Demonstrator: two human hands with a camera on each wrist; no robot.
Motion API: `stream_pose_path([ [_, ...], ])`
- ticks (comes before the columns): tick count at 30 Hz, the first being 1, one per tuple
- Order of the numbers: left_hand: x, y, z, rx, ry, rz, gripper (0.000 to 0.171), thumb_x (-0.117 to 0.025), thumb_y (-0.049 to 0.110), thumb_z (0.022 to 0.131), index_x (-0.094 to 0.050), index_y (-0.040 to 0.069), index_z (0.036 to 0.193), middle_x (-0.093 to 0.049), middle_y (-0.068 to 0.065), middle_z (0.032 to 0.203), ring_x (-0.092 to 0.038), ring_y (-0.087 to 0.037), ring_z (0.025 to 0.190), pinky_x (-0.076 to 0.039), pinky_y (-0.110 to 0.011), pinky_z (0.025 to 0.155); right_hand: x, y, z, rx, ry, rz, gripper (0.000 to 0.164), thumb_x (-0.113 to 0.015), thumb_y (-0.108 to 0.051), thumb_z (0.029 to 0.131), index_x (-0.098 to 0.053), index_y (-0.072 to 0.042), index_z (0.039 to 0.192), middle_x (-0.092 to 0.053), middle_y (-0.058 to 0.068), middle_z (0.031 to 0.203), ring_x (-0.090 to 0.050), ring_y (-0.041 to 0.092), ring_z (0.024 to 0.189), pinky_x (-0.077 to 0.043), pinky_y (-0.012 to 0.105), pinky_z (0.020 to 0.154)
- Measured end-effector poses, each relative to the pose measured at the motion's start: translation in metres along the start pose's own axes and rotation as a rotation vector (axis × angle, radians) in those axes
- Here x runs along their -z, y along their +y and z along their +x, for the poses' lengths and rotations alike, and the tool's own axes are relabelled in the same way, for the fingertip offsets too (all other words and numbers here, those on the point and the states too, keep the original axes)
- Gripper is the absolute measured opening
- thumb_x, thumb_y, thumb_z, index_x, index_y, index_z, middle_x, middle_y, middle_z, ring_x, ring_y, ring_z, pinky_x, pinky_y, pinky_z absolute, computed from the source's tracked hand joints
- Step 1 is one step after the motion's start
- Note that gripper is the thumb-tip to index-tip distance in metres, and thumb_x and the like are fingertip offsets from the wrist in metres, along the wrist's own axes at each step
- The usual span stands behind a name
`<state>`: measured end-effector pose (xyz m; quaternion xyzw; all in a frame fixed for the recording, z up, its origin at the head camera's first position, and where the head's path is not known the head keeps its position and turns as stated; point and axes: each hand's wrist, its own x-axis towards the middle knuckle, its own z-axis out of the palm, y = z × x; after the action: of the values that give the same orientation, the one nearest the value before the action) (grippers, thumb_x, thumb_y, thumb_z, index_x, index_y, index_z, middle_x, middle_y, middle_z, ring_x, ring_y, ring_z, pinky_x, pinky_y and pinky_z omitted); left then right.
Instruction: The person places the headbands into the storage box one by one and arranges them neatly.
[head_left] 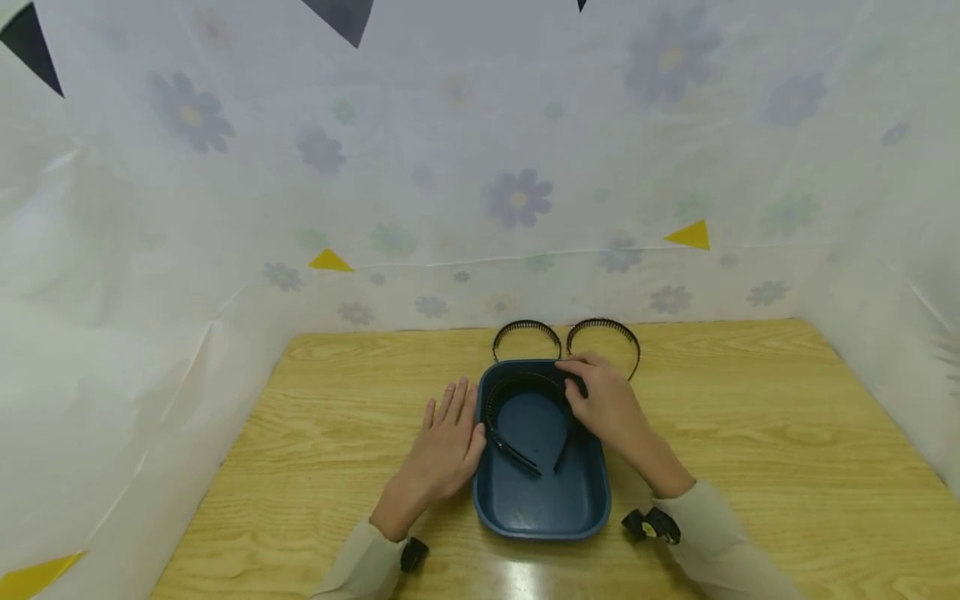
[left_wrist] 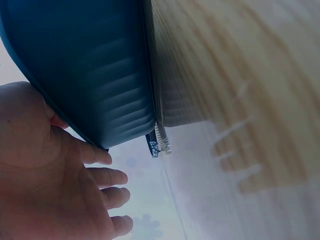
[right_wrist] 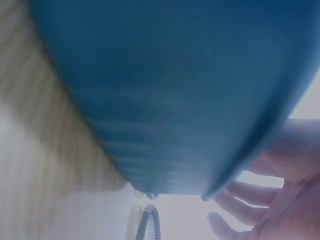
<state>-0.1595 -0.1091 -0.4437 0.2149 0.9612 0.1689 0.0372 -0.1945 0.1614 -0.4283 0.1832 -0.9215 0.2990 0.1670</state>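
Note:
A dark blue tray [head_left: 542, 500] stands on the table with black toothed headband [head_left: 517, 450] lying inside, its ends toward the person. My left hand [head_left: 444, 442] is laid flat against the tray's left side, fingers straight and pointing away. In the left wrist view the fingers [left_wrist: 115, 197] are spread loosely beside the rim. Over the tray's far right rim reaches my right hand [head_left: 607, 404], thumb and forefinger close to the headband's curve. In the right wrist view its fingers [right_wrist: 240, 207] look extended and apart behind the rim; the thumb is hidden there.
Two more black toothed headbands lie behind the tray, the left one [head_left: 527, 323] and the right one [head_left: 603, 322], near the table's far edge. A wood-grain table [head_left: 300, 483] carries everything. White flower-patterned sheeting [head_left: 450, 208] encloses the back and sides.

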Motion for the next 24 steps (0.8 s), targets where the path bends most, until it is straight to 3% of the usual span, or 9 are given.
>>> stream_pose_path([
  [1,0.0,0.0,0.0,0.0,0.001,-0.003,0.061,-0.029,0.033,0.112,-0.019,0.002,0.164,-0.012,-0.019,0.17,-0.01,-0.037,0.156,-0.01,-0.058,0.123,0.003,0.002,0.001,-0.015,0.005,0.014,0.03,-0.069,0.001,0.093,-0.074,0.0,0.122,-0.066,0.023,0.122,-0.066,0.03,0.08,-0.048,0.035,0.058],
  [5,-0.001,0.001,0.0,-0.001,0.008,-0.008,0.061,-0.029,0.032,0.112,-0.02,0.002,0.164,-0.011,-0.018,0.17,-0.009,-0.036,0.157,-0.011,-0.059,0.123,0.013,0.016,0.005,-0.051,0.064,0.058,0.033,-0.068,0.001,0.094,-0.071,0.0,0.126,-0.064,0.024,0.125,-0.066,0.031,0.08,-0.04,0.031,0.05],
  [8,-0.003,0.001,0.0,-0.005,0.007,-0.004,0.06,-0.029,0.032,0.112,-0.02,0.002,0.163,-0.012,-0.018,0.17,-0.01,-0.036,0.156,-0.011,-0.059,0.123,0.02,0.031,0.006,-0.063,0.128,0.072,0.035,-0.069,0.002,0.093,-0.07,0.002,0.128,-0.063,0.025,0.125,-0.065,0.04,0.102,-0.049,0.038,0.057],
  [10,-0.004,0.001,0.0,-0.007,0.006,-0.001,0.06,-0.029,0.033,0.112,-0.02,0.002,0.163,-0.012,-0.018,0.17,-0.01,-0.036,0.156,-0.012,-0.059,0.123,0.025,0.04,0.008,-0.07,0.149,0.085,0.038,-0.069,0.003,0.093,-0.068,0.003,0.131,-0.061,0.027,0.126,-0.063,0.042,0.103,-0.053,0.045,0.063],
  [12,-0.005,0.001,0.001,-0.009,0.006,0.001,0.06,-0.029,0.033,0.112,-0.02,0.001,0.163,-0.013,-0.019,0.17,-0.011,-0.037,0.156,-0.012,-0.059,0.123,0.03,0.048,0.01,-0.082,0.15,0.099,0.041,-0.069,0.002,0.093,-0.065,0.002,0.134,-0.058,0.029,0.128,-0.061,0.044,0.104,-0.053,0.053,0.072],
  [24,-0.007,0.001,0.003,-0.013,0.011,-0.009,0.06,-0.029,0.032,0.112,-0.02,0.001,0.163,-0.011,-0.018,0.17,-0.01,-0.036,0.156,-0.011,-0.059,0.123,0.036,0.091,0.025,-0.18,0.055,0.131,0.049,-0.068,-0.006,0.097,-0.055,0.001,0.143,-0.045,0.036,0.137,-0.054,0.055,0.112,-0.049,0.065,0.08],
])
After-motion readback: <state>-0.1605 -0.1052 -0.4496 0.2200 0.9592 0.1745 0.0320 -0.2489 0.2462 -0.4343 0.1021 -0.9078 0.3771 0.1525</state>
